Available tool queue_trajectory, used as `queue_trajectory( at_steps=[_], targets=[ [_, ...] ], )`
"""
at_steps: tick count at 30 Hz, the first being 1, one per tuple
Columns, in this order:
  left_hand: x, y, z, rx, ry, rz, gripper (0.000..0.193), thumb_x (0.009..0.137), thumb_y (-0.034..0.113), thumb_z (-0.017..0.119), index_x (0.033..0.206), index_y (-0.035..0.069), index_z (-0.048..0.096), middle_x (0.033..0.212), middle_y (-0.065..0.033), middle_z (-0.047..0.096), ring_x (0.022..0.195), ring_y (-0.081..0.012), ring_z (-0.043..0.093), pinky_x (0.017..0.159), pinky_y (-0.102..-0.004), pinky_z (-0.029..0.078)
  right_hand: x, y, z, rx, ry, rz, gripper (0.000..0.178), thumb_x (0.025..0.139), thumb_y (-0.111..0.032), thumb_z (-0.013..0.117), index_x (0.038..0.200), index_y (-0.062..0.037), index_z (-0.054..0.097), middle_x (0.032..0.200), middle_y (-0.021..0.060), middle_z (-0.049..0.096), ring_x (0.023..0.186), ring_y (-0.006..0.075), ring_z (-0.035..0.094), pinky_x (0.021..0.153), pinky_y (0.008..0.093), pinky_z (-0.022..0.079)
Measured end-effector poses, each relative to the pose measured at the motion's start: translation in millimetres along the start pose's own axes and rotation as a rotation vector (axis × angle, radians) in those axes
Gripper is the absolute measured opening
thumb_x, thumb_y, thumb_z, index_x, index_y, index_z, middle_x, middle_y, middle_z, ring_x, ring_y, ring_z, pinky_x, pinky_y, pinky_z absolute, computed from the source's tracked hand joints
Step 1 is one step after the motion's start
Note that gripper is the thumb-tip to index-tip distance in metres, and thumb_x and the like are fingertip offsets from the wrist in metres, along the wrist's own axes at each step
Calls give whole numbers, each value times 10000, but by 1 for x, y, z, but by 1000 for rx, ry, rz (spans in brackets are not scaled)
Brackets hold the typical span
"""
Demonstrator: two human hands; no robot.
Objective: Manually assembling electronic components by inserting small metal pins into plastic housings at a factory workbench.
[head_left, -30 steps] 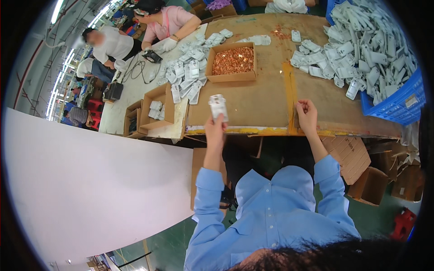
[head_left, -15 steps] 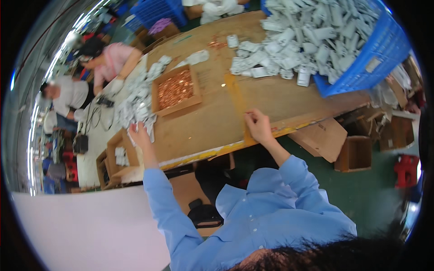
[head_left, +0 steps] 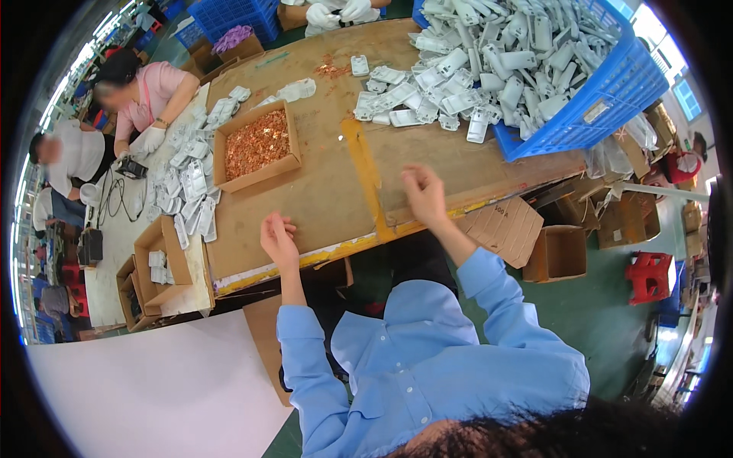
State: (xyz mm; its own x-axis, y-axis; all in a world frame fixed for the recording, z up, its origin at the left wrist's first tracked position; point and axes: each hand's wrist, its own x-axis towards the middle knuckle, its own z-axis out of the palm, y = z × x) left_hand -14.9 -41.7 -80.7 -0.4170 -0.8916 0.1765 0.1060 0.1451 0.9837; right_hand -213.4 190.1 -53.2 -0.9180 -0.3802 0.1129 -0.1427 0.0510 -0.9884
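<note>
The long brown worktable (head_left: 328,191) fills the middle of the view. At its far right stands a blue plastic crate (head_left: 603,114), from which many white plastic housings (head_left: 504,53) spill over the table. Left of centre sits a cardboard box of small copper parts (head_left: 256,145), and more white housings (head_left: 191,191) lie beside it near the left edge.

The right hand (head_left: 424,195) hovers over bare table, fingers loosely curled, and seems to hold nothing, though a very small piece between the fingertips cannot be excluded. The left hand (head_left: 279,240) is at the near table edge, half closed and apparently empty.

I judge the housings light, stiff and a little smooth; one is best pinched by its long sides.
</note>
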Motion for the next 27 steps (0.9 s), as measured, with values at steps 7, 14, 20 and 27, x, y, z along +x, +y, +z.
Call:
queue_trajectory(
  at_steps=[7, 14, 20, 27],
  targets=[
    [0, -6, 2, -49, 19, -51, 211, 980, 203, 561, 1036, 5, 608, 798, -41, 628, 631, -63, 543, 562, -195, 406, 127, -4, -116, -737, 304, -180, 469, 912, -312, 593, 1322, -103, 501, 748, 134, 667, 709, 337, 654, 652, 446, 494],
    [-1, -8, 5, -108, 20, -44, 191, 962, 147, 584, 1042, -27, 597, 812, -43, 622, 636, -70, 535, 586, -203, 437, 163, -5, -150, -1396, 129, -172, 282, 895, -264, 562, 1126, -104, 537, 871, 222, 681, 819, 420, 667, 695, 538, 523],
    [-3, 2, 10, -95, 26, -69, 196, 926, 141, 635, 1025, -27, 614, 786, -11, 605, 642, -57, 530, 585, -206, 449, 149, -16, -149, -1455, 90, -246, 270, 875, -264, 616, 1083, -108, 544, 873, 192, 685, 816, 396, 671, 694, 503, 524],
    [-6, 4, 9, -25, -45, 3, 260, 847, 123, 697, 1049, -20, 618, 821, -18, 621, 663, -61, 544, 601, -216, 454, 69, -96, -35, -1208, -252, -354, 268, 858, -311, 645, 1021, -99, 625, 811, 140, 690, 772, 334, 674, 672, 453, 525]
  ],
)
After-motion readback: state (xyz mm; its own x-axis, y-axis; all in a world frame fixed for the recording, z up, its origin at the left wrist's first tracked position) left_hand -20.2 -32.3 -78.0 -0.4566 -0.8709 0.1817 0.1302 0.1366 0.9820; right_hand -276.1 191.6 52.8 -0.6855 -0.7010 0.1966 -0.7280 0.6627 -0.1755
